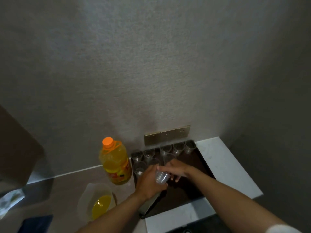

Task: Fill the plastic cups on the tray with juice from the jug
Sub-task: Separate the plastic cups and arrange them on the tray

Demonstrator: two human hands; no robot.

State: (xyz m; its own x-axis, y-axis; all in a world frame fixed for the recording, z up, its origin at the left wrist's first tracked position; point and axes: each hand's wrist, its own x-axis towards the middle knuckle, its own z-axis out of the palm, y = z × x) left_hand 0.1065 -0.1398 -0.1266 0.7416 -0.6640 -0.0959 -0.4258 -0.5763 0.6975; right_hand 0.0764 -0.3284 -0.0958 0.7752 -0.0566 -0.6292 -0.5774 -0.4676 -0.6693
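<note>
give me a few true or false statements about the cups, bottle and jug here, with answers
1. The orange cap is on the juice bottle. True.
2. The jug holds no juice. False: yellow juice sits in its bottom.
3. The left hand holds a stack of cups. True.
4. The cups on the tray are full. False: they look empty.
5. The right hand grips the bottle. False: it is at the cup stack.

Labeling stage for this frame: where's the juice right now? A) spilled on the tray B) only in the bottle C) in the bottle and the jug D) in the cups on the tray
C: the orange-capped bottle and the translucent jug both hold yellow juice; the cups on the tray look empty.
</note>
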